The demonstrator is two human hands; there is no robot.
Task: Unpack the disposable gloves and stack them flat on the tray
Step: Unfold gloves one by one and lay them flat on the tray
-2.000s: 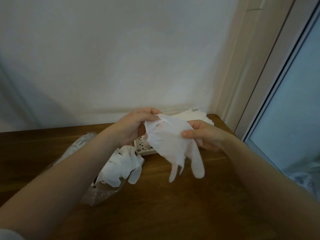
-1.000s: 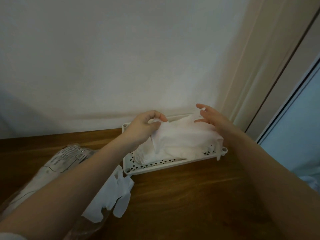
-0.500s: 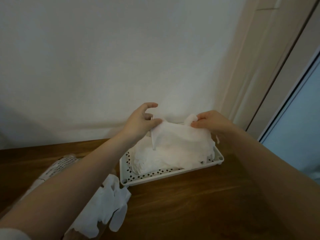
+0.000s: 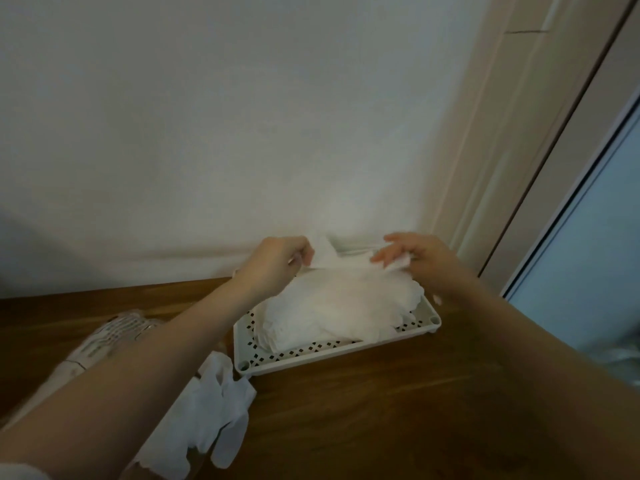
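A white perforated tray [image 4: 332,356] stands on the wooden table against the wall. It carries a pile of white disposable gloves [image 4: 343,306]. My left hand [image 4: 277,263] pinches the far left edge of the top glove [image 4: 325,259] at the back of the tray. My right hand [image 4: 414,256] pinches the same glove's far right edge, with some fingers stretched out. More white gloves [image 4: 211,414] spill from a clear plastic package [image 4: 104,344] on the table at the left, partly hidden by my left forearm.
The wooden table [image 4: 398,410] runs up to a white wall. A door or window frame [image 4: 540,168] rises at the right, close to the tray's right end.
I carried the glove from in front of me to the tray and laid it on the pile. Both hands have moved to its far edge, and the view has shifted.
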